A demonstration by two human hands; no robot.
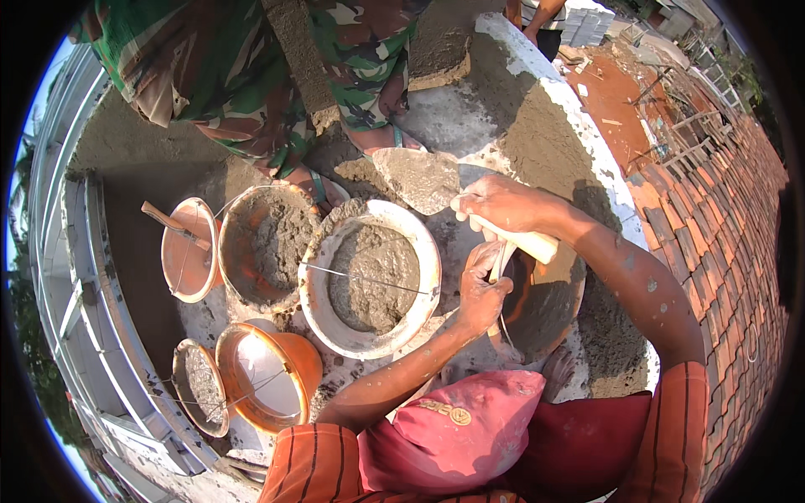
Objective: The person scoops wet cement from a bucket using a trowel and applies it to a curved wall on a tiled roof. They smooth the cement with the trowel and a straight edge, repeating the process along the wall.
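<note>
Beside the bucket [549, 317], my right hand [507, 204] gripped the trowel [418, 178] (blade pointing leftward); my left hand [485, 296] clamped the bucket's edge.

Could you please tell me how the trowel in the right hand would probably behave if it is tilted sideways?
The trowel would probably stay stiff, since its blade looks broad and flat. It may feel front-heavy, as that blade extends well beyond the right hand. Loose bits of its grey, gritty coating could fall off.
</note>
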